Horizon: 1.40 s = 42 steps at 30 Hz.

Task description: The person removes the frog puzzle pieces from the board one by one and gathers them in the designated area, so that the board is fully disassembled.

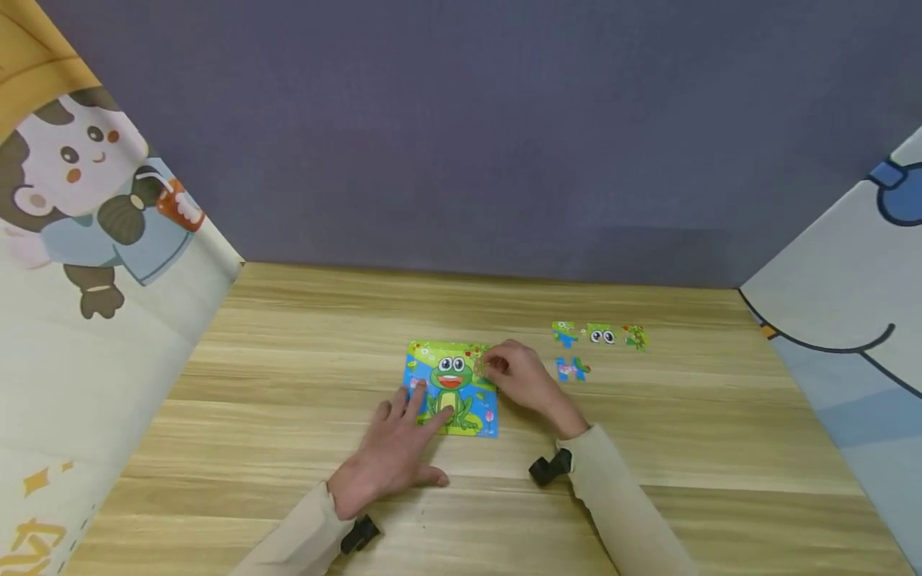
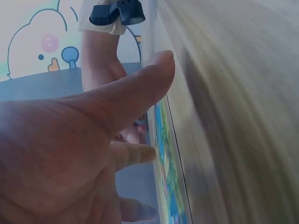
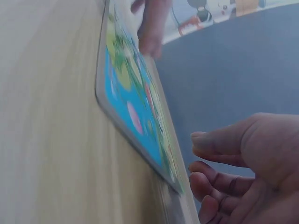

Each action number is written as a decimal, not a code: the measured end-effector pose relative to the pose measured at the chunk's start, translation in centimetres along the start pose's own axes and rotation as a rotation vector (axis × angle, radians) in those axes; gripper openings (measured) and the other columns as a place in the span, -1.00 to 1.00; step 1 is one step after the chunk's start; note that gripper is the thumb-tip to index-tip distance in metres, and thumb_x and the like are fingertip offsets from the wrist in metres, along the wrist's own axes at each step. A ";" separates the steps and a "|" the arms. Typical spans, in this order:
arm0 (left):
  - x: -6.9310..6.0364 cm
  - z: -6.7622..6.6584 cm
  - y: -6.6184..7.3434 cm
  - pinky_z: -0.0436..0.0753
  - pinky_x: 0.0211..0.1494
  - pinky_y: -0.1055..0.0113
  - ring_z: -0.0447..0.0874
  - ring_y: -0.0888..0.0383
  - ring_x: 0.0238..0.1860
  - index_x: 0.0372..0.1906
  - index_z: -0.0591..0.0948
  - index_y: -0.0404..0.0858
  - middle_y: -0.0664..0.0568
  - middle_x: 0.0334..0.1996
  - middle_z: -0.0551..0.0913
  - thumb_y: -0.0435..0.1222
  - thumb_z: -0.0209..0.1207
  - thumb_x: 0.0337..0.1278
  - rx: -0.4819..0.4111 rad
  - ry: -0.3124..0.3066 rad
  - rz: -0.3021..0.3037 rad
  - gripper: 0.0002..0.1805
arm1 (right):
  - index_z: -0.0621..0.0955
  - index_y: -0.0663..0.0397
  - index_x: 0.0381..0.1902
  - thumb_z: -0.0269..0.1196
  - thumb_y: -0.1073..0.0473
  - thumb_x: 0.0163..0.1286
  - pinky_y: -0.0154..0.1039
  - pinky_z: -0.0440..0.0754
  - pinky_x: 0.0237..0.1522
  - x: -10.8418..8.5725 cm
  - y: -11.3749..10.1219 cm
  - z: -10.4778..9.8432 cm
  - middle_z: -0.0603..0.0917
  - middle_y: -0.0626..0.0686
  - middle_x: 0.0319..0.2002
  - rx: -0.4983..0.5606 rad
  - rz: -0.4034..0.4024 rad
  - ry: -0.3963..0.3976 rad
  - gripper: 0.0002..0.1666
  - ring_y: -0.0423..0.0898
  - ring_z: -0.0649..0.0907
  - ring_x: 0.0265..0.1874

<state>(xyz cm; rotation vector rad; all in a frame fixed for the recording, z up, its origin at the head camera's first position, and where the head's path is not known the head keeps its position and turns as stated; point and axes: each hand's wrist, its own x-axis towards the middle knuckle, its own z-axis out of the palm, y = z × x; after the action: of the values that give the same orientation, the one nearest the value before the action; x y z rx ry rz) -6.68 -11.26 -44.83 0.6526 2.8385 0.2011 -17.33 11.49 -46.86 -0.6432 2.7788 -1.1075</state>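
Note:
A square frog picture board (image 1: 471, 392) lies flat on the wooden table. My left hand (image 1: 392, 448) rests at its left and lower part with fingers spread, two fingertips on the picture and the thumb out over the table. At the board's upper right edge is my right hand (image 1: 529, 382), its fingers loosely bent. The right wrist view shows the thumb and fingers of the right hand (image 3: 257, 163) a little apart beyond the board (image 3: 128, 102), with nothing visible between them. Whether the fingertips touch the board is unclear.
Right of the board lie several loose puzzle pieces: a blue and green one (image 1: 565, 333), one with eyes (image 1: 601, 336), a green one with red (image 1: 635, 337) and blue and pink pieces (image 1: 571, 369) nearer me. A dark wall (image 1: 461, 144) stands behind the table, printed panels at both sides.

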 end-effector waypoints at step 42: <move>0.6 -0.7 1.5 0.47 0.36 -0.18 0.22 -0.36 0.50 0.51 0.30 0.06 -0.41 0.51 0.18 0.36 0.31 -0.13 0.115 -0.105 -0.013 0.04 | 0.56 0.06 0.29 0.48 -0.02 0.21 -0.03 0.57 0.09 0.7 -2.6 3.3 0.51 0.12 0.07 -0.053 0.008 -0.175 -0.28 -0.02 0.52 -0.05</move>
<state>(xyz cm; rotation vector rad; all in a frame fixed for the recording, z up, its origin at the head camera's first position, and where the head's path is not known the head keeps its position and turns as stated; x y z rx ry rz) -6.72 -9.70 -44.03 0.6473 2.7676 0.0012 -16.36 7.44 -47.46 -0.6978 2.6662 -0.9307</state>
